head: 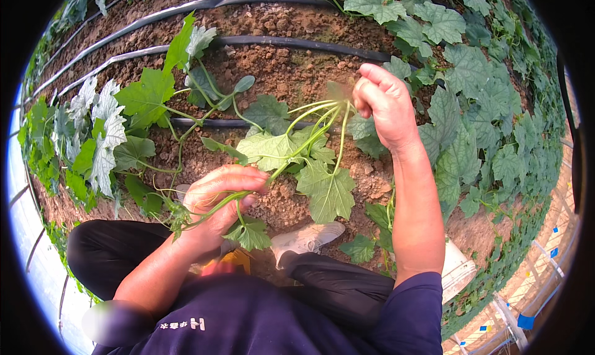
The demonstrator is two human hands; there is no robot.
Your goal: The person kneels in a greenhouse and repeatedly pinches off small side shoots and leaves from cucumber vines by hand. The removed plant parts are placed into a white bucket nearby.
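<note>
My left hand grips the green stem of a leafy vine between thumb and fingers. The vine's tip, with thin curling tendrils, hangs past my left wrist. Pale-backed lobed leaves spread below the stem, between my hands. At the stem's far end, several stalks come together right beside the curled fingers of my right hand. A small blurred leaf shows there. Whether my right fingers pinch anything is hidden.
Black irrigation tubes run across the brown clumped soil. Another vine grows at left, and dense foliage fills the right. A white bucket stands beside my right arm. My pale shoe rests below the leaves.
</note>
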